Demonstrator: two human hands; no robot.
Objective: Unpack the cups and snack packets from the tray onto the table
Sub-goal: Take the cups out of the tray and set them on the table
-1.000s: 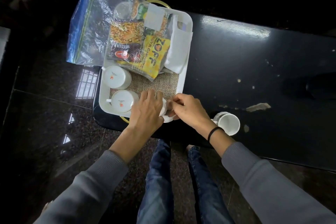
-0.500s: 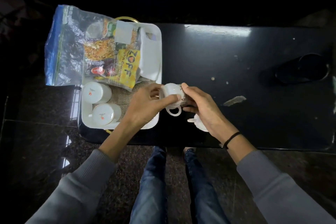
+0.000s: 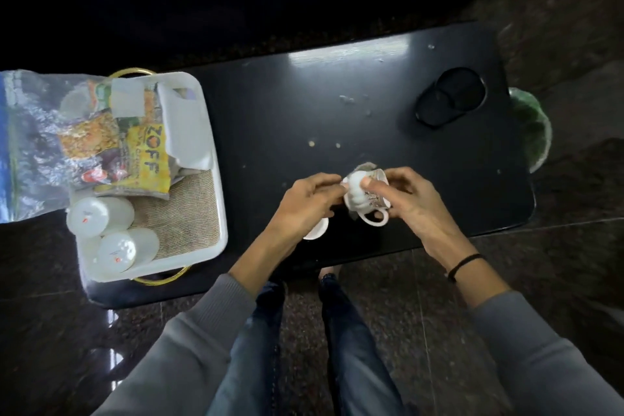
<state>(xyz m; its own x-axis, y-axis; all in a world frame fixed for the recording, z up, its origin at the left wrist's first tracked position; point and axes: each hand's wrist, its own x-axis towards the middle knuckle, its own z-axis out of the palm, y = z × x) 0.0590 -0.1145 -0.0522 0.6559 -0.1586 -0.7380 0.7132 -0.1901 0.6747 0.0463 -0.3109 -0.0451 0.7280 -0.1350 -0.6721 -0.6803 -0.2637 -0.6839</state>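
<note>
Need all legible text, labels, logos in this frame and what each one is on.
"ZOFF": dark letters, reading sideways, on the yellow snack packet inside the clear zip bag on the tray.
Smaller print beside it on that packet: blurred, unreadable.
Red oval logo on the dark packet: unreadable.
Small marks with a red dot on the two white cups in the tray: too small.
Pattern on the held cup: blurred, no text made out.

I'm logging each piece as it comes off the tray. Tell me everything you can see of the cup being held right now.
The cup is small, white and looks ceramic, with a looped handle at its lower side and a brownish print on its wall. It lies tipped on its side above the black table, gripped by the left hand and right hand. Motion blur hides finer detail.
</note>
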